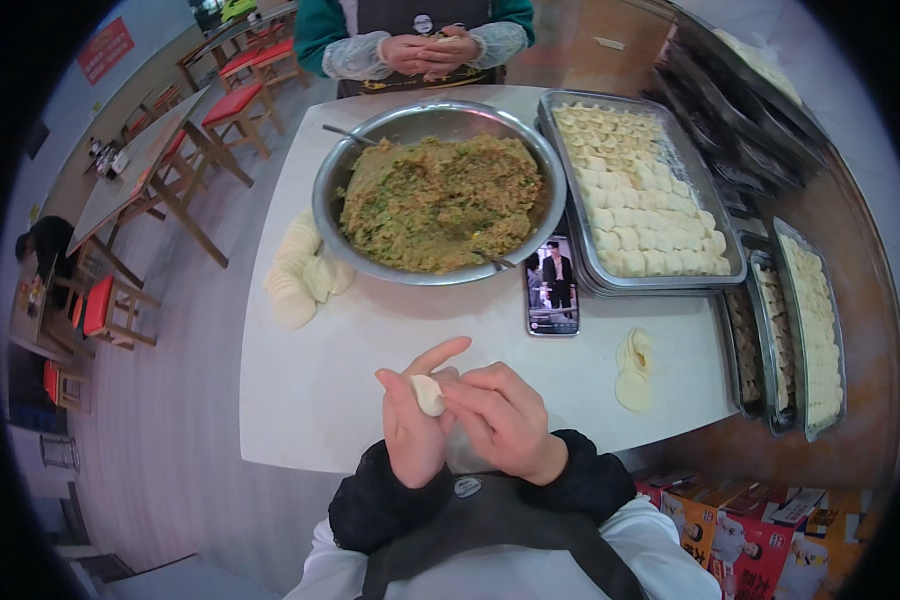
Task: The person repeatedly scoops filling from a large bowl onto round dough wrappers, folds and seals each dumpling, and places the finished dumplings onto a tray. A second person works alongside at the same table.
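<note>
A small folded dumpling (427, 396) rests in my left hand (414, 427), between the thumb and the fingers. The fingertips of my right hand (506, 424) touch its right edge. Beyond my hands stands a wide steel bowl (439, 278) heaped with a brown and green minced filling (442, 202), with utensil handles at its rim. Overlapping round dough wrappers (300, 274) lie left of the bowl. A few more wrappers (634, 382) lie to the right of my hands. At the back right, a metal tray (664, 282) holds rows of shaped dumplings (645, 202).
A phone (553, 289) showing a video lies between bowl and tray. Across the white table (330, 390) a co-worker's hands (430, 54) hold a small piece. More filled trays (810, 330) stand beyond the right edge. Printed boxes (750, 536) are below right; stools (232, 105) and tables stand left.
</note>
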`<state>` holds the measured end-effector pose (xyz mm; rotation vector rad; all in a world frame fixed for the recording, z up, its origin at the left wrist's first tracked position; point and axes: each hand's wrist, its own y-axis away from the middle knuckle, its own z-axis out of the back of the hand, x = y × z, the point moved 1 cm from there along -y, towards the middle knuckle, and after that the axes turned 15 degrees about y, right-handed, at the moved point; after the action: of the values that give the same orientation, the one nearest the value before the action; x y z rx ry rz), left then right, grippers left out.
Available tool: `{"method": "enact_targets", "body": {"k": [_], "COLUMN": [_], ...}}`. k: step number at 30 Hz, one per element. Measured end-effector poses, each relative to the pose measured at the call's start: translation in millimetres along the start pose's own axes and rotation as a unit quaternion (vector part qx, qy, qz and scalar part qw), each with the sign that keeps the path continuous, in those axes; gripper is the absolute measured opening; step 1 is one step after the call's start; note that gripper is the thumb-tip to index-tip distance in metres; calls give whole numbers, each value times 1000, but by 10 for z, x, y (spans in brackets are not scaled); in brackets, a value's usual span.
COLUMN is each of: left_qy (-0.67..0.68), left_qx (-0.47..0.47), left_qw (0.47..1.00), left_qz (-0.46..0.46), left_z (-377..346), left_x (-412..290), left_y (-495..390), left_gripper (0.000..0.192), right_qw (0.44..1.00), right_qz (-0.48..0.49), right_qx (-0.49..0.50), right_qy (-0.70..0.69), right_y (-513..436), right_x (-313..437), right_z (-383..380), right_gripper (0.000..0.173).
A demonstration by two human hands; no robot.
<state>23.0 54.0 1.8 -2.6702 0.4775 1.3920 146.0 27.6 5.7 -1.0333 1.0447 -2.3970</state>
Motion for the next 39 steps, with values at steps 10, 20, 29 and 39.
{"method": "enact_targets", "body": {"k": [10,20,29,39], "left_qy": [-166,-376,-330,-176], "left_qx": [56,122,68,102], "left_qw": [983,893,925,974], "left_qz": [-57,-216,-178,-104], "left_z": [10,26,-39,38], "left_x": [-94,-219,-234,-150], "left_y": [4,-87,-28,-192], "left_gripper": [86,27,18,18], "right_qw": [999,955,883,852], "right_qz": [-39,-224,-297,-328], "right_qx": [35,110,49,229], "right_qy": [-2,-158,-361,-338], "right_y": [-61,-119,73,-121], "right_x": [-123,-66,-101,-509], "right_z": [129,254,51,394], "right_gripper": [20,7,12,11]}}
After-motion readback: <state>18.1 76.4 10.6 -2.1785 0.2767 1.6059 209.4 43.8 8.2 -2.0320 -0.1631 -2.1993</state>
